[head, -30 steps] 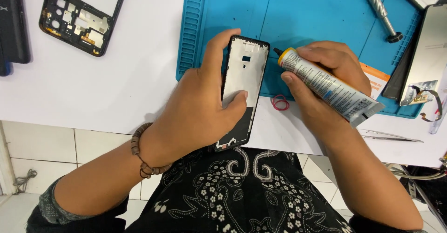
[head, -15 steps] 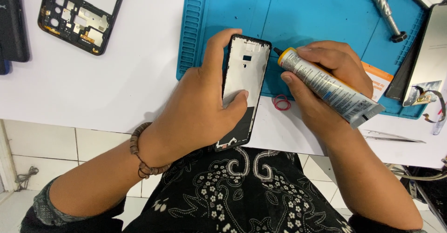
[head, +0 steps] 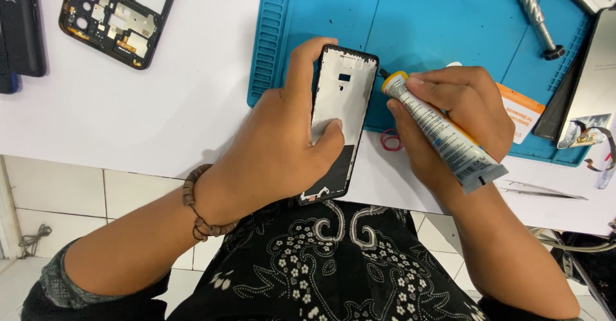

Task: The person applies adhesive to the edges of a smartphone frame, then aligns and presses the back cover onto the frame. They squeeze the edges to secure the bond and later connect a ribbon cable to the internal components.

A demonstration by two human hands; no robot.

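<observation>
- My left hand clamps the thin, rigid phone frame by its long edges.
- My right hand squeezes the soft glue tube, nozzle beside the frame's top corner.

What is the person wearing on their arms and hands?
Both hands, the left hand and the right hand, are bare, with no gloves or rings in view. The left wrist wears a brown beaded bracelet. A grey-green sleeve is pushed up that arm.
</observation>
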